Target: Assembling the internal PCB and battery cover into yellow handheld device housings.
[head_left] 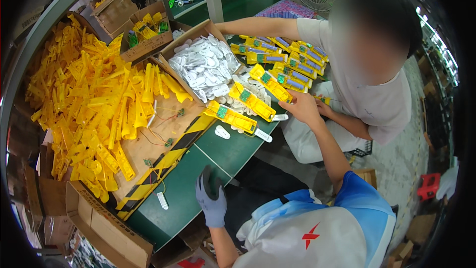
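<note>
Head view: we see the bare right hand (303, 108) with its fingers pinching the near end of a yellow shell (270, 83), which slants up and to the left from the fingertips and carries a small green circuit board (266, 77). Left of those fingers we find a second yellow shell (258, 105) and, farther left and lower, a third yellow shell (233, 118), both with green boards of their own. A white tag (264, 135) juts from the third one's end, below and left of the right fingers. Up from these fingers lie rows of yellow shells with purple cells (300, 64). A cardboard box (174, 82) heaped with white oval pieces (204, 64) stands up and left of them. A co-worker's hand (326, 110) is just right of our right one.

The left hand (212, 199), in a grey glove, holds nothing we can see; its curved fingers stand apart from the thumb, at the edge of the dark green surface (238, 151). Left of those fingers we see a white strip (162, 201), striped tape (166, 168) and, farther up, a large heap of yellow shells (94, 104).
</note>
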### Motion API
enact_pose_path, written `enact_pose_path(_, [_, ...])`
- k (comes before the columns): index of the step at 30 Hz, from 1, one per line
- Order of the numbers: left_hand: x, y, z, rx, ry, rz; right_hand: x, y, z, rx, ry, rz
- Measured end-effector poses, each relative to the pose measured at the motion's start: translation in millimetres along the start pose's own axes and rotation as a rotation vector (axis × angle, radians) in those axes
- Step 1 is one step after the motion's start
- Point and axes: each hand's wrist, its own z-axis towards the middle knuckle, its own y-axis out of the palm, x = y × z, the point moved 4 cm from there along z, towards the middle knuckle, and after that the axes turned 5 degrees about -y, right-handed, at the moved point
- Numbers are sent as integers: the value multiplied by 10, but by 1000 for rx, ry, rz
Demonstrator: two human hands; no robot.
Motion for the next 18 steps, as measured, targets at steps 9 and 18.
enact_pose_path(9, [8,14,-34,109,200,424,332,-105,130,332,-122,-44])
enact_pose_path(18, [-4,87,-56,134,244,631,661,-246,749,-86,-326,-227])
